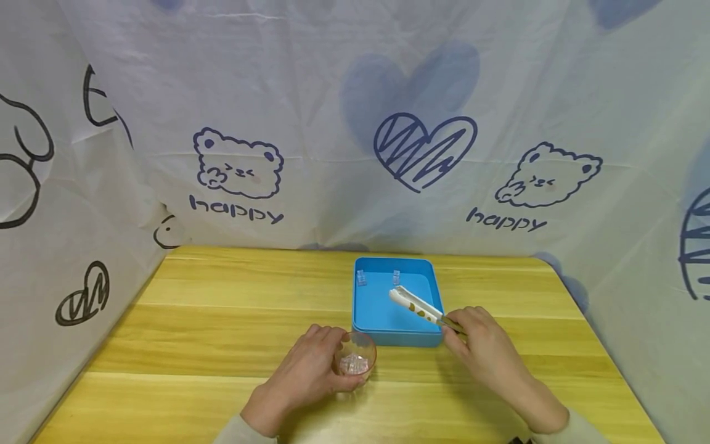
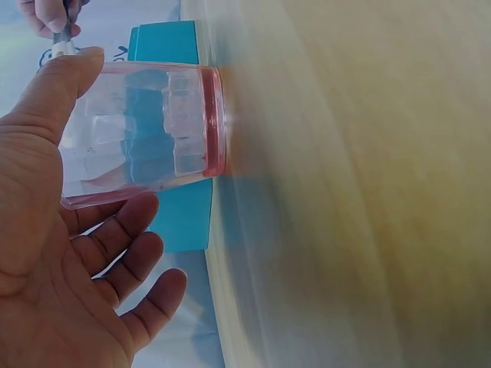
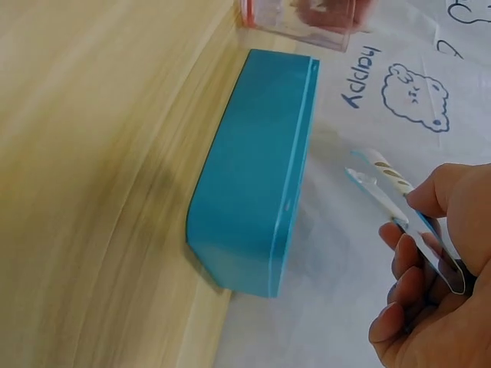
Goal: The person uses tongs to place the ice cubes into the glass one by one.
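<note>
My left hand [image 1: 313, 367] holds a clear cup [image 2: 115, 130] with a pinkish rim and base, thumb on one side and fingers on the other. The cup stands on the table, and several clear block-like pieces [image 1: 354, 364] lie in its bottom. With my right hand [image 1: 488, 345] I grip a pair of small tongs [image 1: 416, 305], white with gold-brown spots, their tips over the blue box [image 1: 399, 338]. In the right wrist view the tong tips stand apart; whether a clear piece sits between them I cannot tell. Inside the box, clear pieces [image 1: 362, 278] lie near the far wall.
The box sits just beyond the cup, on a yellow wood-grain table [image 1: 238, 308]. White cloth [image 1: 327, 123] printed with bears and hearts hangs behind the table and along both sides.
</note>
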Motion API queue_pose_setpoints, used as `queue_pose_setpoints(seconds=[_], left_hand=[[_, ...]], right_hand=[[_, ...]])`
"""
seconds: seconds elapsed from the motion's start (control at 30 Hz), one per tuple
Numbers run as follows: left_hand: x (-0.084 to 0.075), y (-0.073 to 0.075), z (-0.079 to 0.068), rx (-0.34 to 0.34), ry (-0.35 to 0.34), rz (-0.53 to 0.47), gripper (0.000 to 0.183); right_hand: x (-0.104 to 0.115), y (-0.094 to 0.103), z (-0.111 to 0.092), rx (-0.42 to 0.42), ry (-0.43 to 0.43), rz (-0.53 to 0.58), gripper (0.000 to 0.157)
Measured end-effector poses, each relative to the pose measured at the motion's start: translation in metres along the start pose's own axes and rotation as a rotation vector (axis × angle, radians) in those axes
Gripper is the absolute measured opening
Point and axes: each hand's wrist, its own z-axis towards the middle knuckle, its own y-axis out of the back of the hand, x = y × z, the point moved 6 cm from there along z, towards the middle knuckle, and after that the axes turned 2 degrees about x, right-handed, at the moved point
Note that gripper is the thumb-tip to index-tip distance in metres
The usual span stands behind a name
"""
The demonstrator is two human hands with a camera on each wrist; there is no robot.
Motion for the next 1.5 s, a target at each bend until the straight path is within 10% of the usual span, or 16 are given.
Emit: queue_pose_setpoints(seconds=[1.5], left_hand=[[-0.004, 0.003, 0.000, -0.023, -0.066, 0.049, 0.068]], right_hand=[[-0.031, -0.027, 0.019, 0.068, -0.071, -0.183, 0.009]])
